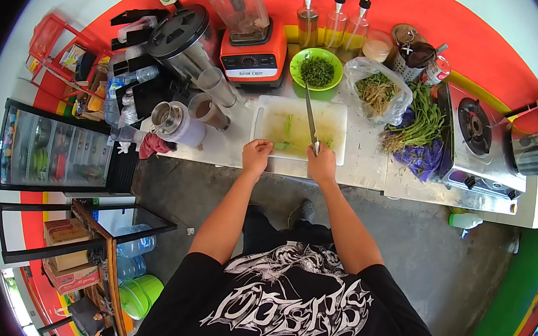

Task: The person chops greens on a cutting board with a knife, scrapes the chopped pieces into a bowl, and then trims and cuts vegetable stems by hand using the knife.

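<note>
My right hand (322, 163) is wrapped round the handle of a kitchen knife (310, 115), its long blade pointing away from me over the white cutting board (262, 119). At the board's near left edge my left hand (257, 156) is closed in a pinch, with a green leaf (281, 145) at its fingertips. Small green scraps (288, 126) and moisture lie on the board. Just beyond it stands a lime green bowl (335, 77) of chopped greens (316, 72), with the knife's tip close to its near rim.
Right of the board are a plastic bag (360, 73) of cut stems, long leafy greens (426, 115) on purple plastic, and a gas stove (473, 132). An orange blender (251, 62), tumblers (217, 86) and a steel-topped jug (179, 124) stand left. Pump bottles (336, 25) line the wall.
</note>
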`<state>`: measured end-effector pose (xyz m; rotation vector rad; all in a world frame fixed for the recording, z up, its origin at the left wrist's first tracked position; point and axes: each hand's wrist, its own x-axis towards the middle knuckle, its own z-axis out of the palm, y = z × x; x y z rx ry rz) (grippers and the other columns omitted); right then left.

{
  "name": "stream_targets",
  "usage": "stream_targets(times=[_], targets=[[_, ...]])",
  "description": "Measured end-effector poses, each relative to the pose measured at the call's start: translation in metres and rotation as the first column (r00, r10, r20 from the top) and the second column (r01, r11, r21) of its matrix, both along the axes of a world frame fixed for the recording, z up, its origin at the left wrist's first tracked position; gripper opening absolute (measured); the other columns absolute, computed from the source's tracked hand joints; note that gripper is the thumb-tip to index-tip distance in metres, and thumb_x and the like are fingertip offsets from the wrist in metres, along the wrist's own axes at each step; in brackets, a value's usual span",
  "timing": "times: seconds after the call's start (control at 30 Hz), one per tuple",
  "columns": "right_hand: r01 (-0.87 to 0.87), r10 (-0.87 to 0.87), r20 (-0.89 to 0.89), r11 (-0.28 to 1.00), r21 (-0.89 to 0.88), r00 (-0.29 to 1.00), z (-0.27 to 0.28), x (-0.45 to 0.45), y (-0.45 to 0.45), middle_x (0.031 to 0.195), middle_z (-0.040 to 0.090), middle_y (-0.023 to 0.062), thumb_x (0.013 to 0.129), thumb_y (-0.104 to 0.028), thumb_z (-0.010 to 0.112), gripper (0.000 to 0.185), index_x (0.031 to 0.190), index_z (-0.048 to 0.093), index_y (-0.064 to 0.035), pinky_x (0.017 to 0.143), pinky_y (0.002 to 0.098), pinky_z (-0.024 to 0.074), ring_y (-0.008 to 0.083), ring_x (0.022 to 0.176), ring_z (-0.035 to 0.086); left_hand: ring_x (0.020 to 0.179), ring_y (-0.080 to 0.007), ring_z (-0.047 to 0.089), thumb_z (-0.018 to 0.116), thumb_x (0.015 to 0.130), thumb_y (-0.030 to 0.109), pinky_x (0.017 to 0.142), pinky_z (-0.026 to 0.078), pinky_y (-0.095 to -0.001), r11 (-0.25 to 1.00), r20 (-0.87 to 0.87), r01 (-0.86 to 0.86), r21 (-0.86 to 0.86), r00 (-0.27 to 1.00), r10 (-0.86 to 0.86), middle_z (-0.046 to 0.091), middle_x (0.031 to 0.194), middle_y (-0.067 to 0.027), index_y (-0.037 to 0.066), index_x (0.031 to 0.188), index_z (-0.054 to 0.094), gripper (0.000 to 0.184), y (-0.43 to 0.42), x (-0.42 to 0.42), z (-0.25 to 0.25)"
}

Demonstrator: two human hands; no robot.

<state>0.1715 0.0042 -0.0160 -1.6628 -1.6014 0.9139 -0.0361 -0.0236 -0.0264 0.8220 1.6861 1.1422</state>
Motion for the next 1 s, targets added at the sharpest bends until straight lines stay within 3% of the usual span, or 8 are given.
stream_targets(times=[0.03, 0.17, 0.27, 0.33, 0.6, 0.67, 1.0], targets=[[-0.017, 0.017, 0.019, 1.000, -0.011, 1.000, 0.002, 0.001, -0.002, 0.083, 0.069, 0.0239, 0.091, -0.022, 0.066, 0.022, 0.092, 0.067, 0.0005, 0.075, 0.0519, 0.0510, 0.0452, 0.083, 0.066, 0.079, -0.0131, 0.068, 0.070, 0.095, 0.010, 0.072, 0.051, -0.0270, 1.000, -0.039, -0.012, -0.009, 0.999, 0.012, 0.072, 0.087, -0.0074, -0.003, 0.101, 0.068, 0.014, -0.001, 0.001, 0.003], [-0.040, 0.037, -0.056, 0.998, -0.050, 0.998, 0.005, -0.005, -0.016, 0.082, 0.069, 0.0245, 0.091, -0.022, 0.066, 0.023, 0.093, 0.066, 0.0007, 0.074, 0.0525, 0.0510, 0.0450, 0.083, 0.066, 0.073, -0.0138, 0.067, 0.070, 0.094, 0.008, 0.070, 0.052, -0.0269, 0.999, -0.102, -0.047, -0.010, 0.994, 0.045, 0.072, 0.086, -0.0079, -0.004, 0.100, 0.068, 0.013, -0.001, 0.005, 0.004], [-0.056, 0.059, 0.040, 0.995, -0.085, 0.997, 0.007, -0.021, -0.018, 0.084, 0.070, 0.0243, 0.091, -0.023, 0.068, 0.024, 0.097, 0.067, -0.0002, 0.074, 0.0514, 0.0521, 0.0436, 0.085, 0.068, 0.072, -0.0139, 0.067, 0.070, 0.094, 0.008, 0.068, 0.053, -0.0270, 0.998, -0.117, -0.060, -0.007, 0.991, 0.059, 0.072, 0.085, -0.0082, -0.003, 0.099, 0.069, 0.013, -0.002, 0.009, 0.009], [0.006, 0.016, 0.233, 0.995, -0.096, 0.972, 0.011, -0.033, -0.014, 0.091, 0.071, 0.0250, 0.091, -0.024, 0.067, 0.027, 0.106, 0.065, -0.0013, 0.078, 0.0533, 0.0532, 0.0452, 0.088, 0.068, 0.073, -0.0140, 0.068, 0.070, 0.093, 0.008, 0.068, 0.054, -0.0277, 0.997, -0.113, -0.071, -0.001, 0.991, 0.071, 0.072, 0.085, -0.0082, -0.003, 0.099, 0.069, 0.012, 0.000, 0.008, 0.001], [-0.061, 0.137, 0.367, 0.975, -0.212, 0.920, 0.015, -0.037, -0.001, 0.096, 0.071, 0.0244, 0.095, -0.026, 0.064, 0.029, 0.112, 0.064, -0.0030, 0.081, 0.0541, 0.0540, 0.0447, 0.093, 0.069, 0.074, -0.0151, 0.069, 0.070, 0.093, 0.010, 0.069, 0.056, -0.0294, 0.998, -0.135, -0.061, -0.011, 0.989, 0.059, 0.072, 0.084, -0.0083, -0.002, 0.096, 0.071, 0.012, -0.001, 0.004, 0.006], [-0.086, 0.166, 0.392, 0.973, -0.214, 0.905, 0.017, -0.032, 0.000, 0.096, 0.071, 0.0244, 0.096, -0.026, 0.062, 0.028, 0.112, 0.064, -0.0029, 0.081, 0.0538, 0.0541, 0.0443, 0.093, 0.069, 0.074, -0.0171, 0.070, 0.071, 0.091, 0.012, 0.070, 0.055, -0.0322, 0.997, -0.388, 0.060, 0.046, 0.921, -0.037, 0.073, 0.082, -0.0090, 0.000, 0.096, 0.072, 0.013, -0.004, 0.005, 0.007], [-0.191, 0.291, 0.441, 0.947, -0.257, 0.849, 0.022, -0.005, 0.005, 0.098, 0.072, 0.0234, 0.095, -0.024, 0.062, 0.024, 0.106, 0.067, -0.0034, 0.082, 0.0534, 0.0540, 0.0427, 0.094, 0.069, 0.076, -0.0245, 0.070, 0.071, 0.090, 0.015, 0.073, 0.055, -0.0364, 0.996, -0.497, 0.050, 0.068, 0.868, -0.010, 0.073, 0.083, -0.0102, 0.003, 0.094, 0.071, 0.013, -0.002, 0.010, 0.004]])
